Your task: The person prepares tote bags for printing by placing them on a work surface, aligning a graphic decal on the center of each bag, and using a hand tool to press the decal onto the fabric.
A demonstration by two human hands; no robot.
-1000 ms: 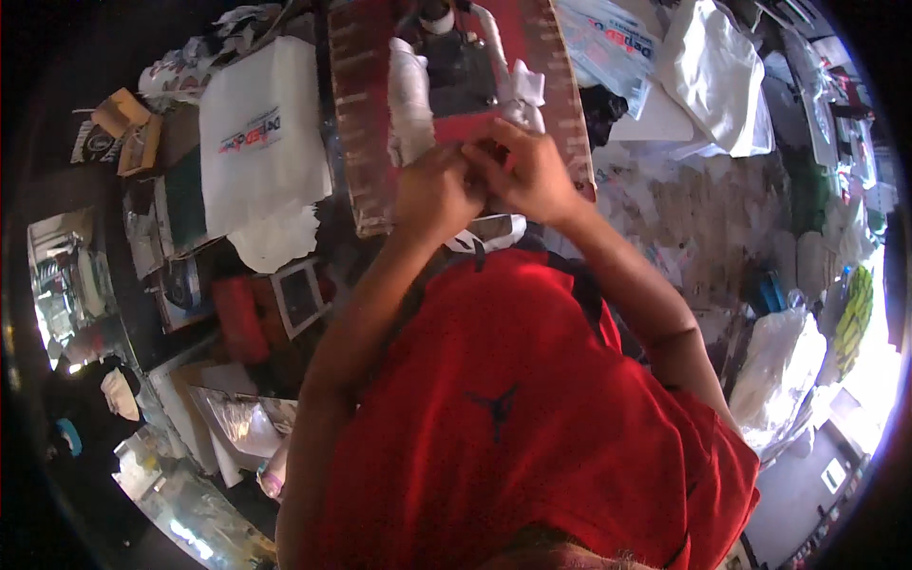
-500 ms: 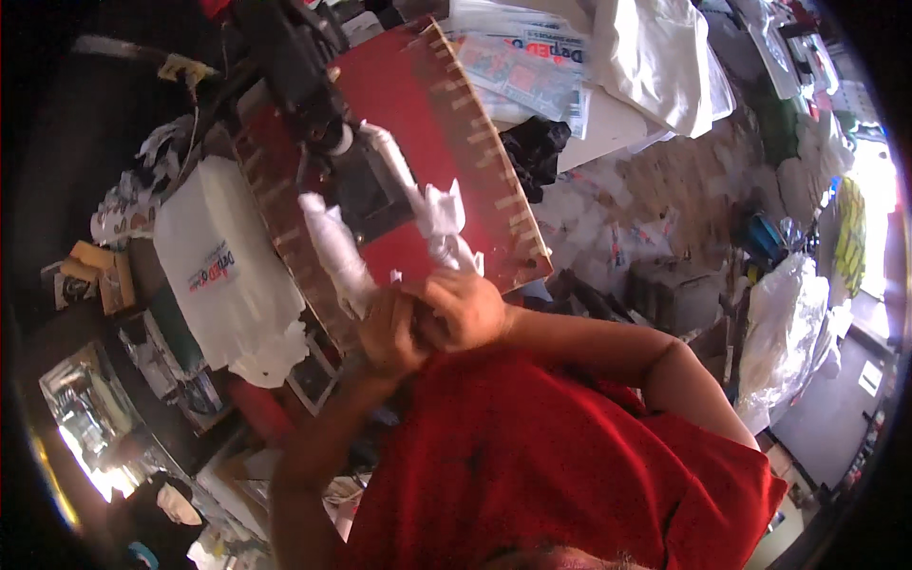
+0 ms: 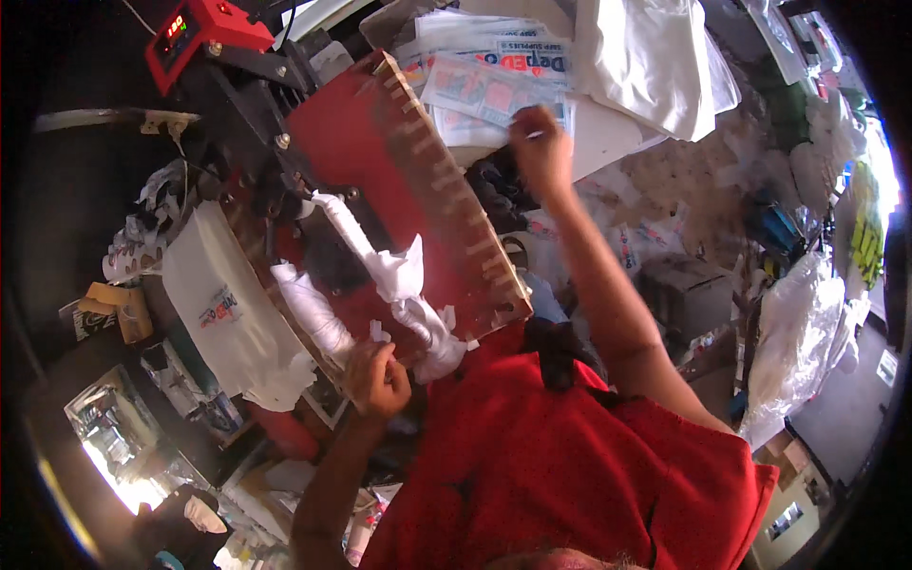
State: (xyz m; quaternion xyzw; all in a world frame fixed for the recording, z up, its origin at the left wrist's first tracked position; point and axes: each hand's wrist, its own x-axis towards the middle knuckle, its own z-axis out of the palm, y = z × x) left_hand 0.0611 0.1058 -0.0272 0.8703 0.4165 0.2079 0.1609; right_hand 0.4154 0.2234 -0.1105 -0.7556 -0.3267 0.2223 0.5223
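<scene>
My left hand point(image 3: 378, 380) is closed at the near end of a bar of the white-wrapped handle point(image 3: 312, 312), fingers curled; the part inside the hand is hidden. A second wrapped bar point(image 3: 418, 328) runs beside it, with loose ends of wrapping sticking out. Both belong to what looks like a heat press, over a red board point(image 3: 366, 123) with a worn, taped edge. Farther off to the right, my right hand point(image 3: 543, 157) is raised with fingers curled, over the edge of a stack of clear printed sheets point(image 3: 489, 90). Whatever it may hold is too small to make out.
A red control box point(image 3: 195, 38) with a lit display stands at the far left. White printed bags point(image 3: 223, 304) hang left of the board. White folded fabric point(image 3: 641, 66) lies beyond the sheets. A black cloth point(image 3: 499, 180) sits by the board's right edge; plastic-wrapped goods point(image 3: 798, 332) stand at right.
My right hand has left the handle and moved away to the far right, over the sheets. My left hand stays at the handle's end. The whole view has shifted, bringing the control box into sight.
</scene>
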